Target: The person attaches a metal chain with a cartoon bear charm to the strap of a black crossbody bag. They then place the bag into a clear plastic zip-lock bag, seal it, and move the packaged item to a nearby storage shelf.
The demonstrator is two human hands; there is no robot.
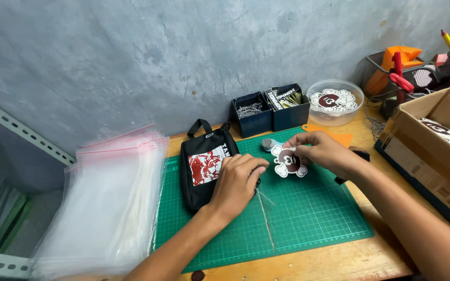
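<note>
A small black pouch (202, 165) with a red and white print and a loop handle lies on the green cutting mat (313, 218). My left hand (237, 183) rests on the pouch's right edge, fingers curled, with thin strings trailing from under it across the mat. My right hand (323, 151) pinches a white cloud-shaped tag (288, 163) bearing a dark brown round figure, just right of the pouch. A pale oval item (270, 144) lies on the mat just behind the tag.
A stack of clear plastic bags (111, 198) lies at left. Two dark blue boxes (271, 110) and a clear tub of similar tags (335, 102) stand by the wall. A cardboard box (433, 156) and wire baskets of tools (407, 73) sit at right.
</note>
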